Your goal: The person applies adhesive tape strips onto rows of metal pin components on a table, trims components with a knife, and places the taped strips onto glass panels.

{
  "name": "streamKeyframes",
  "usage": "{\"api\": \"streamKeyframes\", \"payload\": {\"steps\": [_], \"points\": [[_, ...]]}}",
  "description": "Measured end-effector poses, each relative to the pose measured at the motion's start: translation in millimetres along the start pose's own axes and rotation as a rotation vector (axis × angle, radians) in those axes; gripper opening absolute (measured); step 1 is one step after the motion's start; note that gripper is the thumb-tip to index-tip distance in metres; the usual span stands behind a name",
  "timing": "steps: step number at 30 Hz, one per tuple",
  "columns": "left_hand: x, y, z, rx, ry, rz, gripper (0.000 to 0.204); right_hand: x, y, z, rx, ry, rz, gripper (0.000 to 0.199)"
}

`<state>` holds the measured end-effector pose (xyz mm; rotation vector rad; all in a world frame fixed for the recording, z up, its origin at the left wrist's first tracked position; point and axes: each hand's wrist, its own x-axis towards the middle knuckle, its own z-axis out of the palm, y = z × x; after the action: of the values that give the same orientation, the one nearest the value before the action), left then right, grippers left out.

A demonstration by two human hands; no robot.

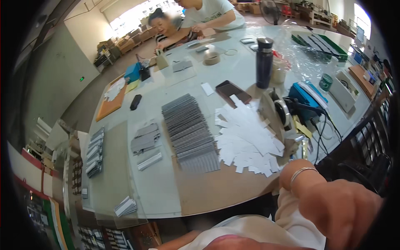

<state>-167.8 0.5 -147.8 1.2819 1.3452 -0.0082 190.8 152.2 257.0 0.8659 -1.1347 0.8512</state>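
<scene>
My right hand point(343, 210) is raised close to the camera at the lower right, a thin bangle on its wrist. Its fingers are curled in; whatever they may hold is hidden. Only part of my left forearm point(181, 241) shows at the lower edge, with the hand out of sight. On the table point(160, 204) in front of me lies a long overlapping row of grey strips point(189, 131). Right of it spreads a fanned pile of white slips point(246, 141), the pile nearest my right hand. Smaller batches of grey pieces point(146, 138) lie to the left.
A dark bottle point(264, 64), a phone point(233, 92), a tape dispenser point(277, 112), a blue box point(307, 98) and black cables point(318, 125) crowd the right side. A green tray point(321, 45) lies far right. Across the table, two people point(212, 16) work with their hands near small items.
</scene>
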Motion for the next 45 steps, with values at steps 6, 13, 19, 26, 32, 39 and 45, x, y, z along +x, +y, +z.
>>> {"api": "streamKeyframes", "payload": {"steps": [6,13,19,26,32,39,45], "points": [[-44.7,-30.8,-15.9,0.051,0.042,-0.089,0.030,-30.1,-35.3,-9.0,0.137,0.199,-0.290,0.013],[-58.5,-48.9,0.9,0.112,-0.067,-0.133,0.030,-41.8,-24.1,-23.6,-0.281,0.217,0.650,0.020],[-70.1,-60.8,71.0,0.077,-0.155,-0.136,0.030,-97.1,-30.2,-40.4,-0.908,-0.316,0.983,0.023],[-136.9,65.5,112.9,0.068,-0.054,0.167,0.035,-170.3,-14.1,-28.0,-1.290,-0.928,1.041,0.051],[-166.8,168.8,62.9,0.037,0.386,0.297,0.034,-193.0,7.9,-27.4,-1.270,-1.185,1.072,0.056],[-148.6,210.1,41.7,-0.081,0.475,0.646,0.026,-202.2,9.0,-27.7,-1.356,-1.228,1.072,0.059],[-112.9,216.4,31.5,0.091,0.996,0.666,0.017,-183.9,-33.5,-19.5,-1.222,-1.130,1.210,0.058]]}}
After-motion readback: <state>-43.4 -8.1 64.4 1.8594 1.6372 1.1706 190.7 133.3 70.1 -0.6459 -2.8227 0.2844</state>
